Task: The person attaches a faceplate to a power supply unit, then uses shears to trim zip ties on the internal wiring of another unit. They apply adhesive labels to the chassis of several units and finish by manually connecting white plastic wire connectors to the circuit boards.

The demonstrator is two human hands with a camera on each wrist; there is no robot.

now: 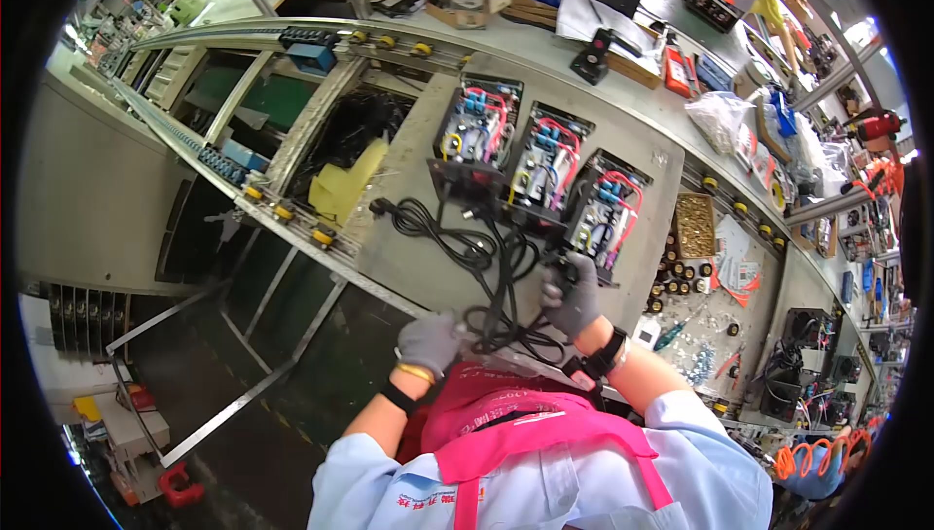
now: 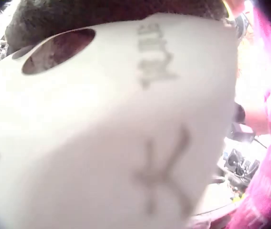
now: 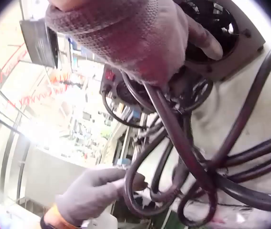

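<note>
Three open-topped black units with red and blue wiring, a left unit (image 1: 477, 126), a middle unit (image 1: 547, 160) and a right unit (image 1: 608, 214), stand on a grey board (image 1: 409, 165). Black cables (image 1: 506, 282) lie looped in front. My gloved right hand (image 1: 572, 295) is at the right unit's front; in the right wrist view that hand (image 3: 145, 43) holds black cable (image 3: 173, 129), one finger over a round fan opening. My gloved left hand (image 1: 428, 343) reaches extended fingers to a cable loop (image 3: 130, 191). A blurred white, marked surface (image 2: 102, 129) hides most of the left wrist view.
Right of the board are a box of brass-coloured parts (image 1: 695, 225), black round parts (image 1: 671, 282) and scattered small pieces (image 1: 705, 360). Yellow sheet (image 1: 342, 185) lies in an opening to the left. A black tool (image 1: 592, 58) and plastic bags (image 1: 722, 117) rest along the back.
</note>
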